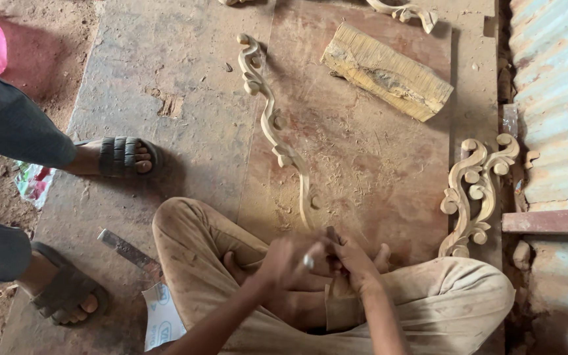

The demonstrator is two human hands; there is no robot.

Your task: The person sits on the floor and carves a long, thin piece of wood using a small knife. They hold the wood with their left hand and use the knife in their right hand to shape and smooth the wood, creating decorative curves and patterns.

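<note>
Worker's posture: the person is sitting cross-legged on a wooden board, both hands meeting in front of the lap.
Left hand: the left hand is closing its fingers around the near end of the long carved scroll strip; something small and pale is showing at the knuckles, too blurred to name.
Right hand: the right hand is clenching around a dark upright tool, its tip seeming to meet the strip's near end.
Workpiece position: the strip is lying along the board, running away from the hands toward the far edge.
Doing the step well: judging from the grip, the person is working fine detail, so keeping both hands close, bracing the wrists on the legs, and taking light strokes away from the holding fingers looks wisest.
Risk: the left fingers are sitting right beside the tool, so a slip would be reaching them.
Nearby: a carved scroll ornament is resting at the right, a rough wood block beyond, and another person's sandalled feet are standing at the left.
</note>
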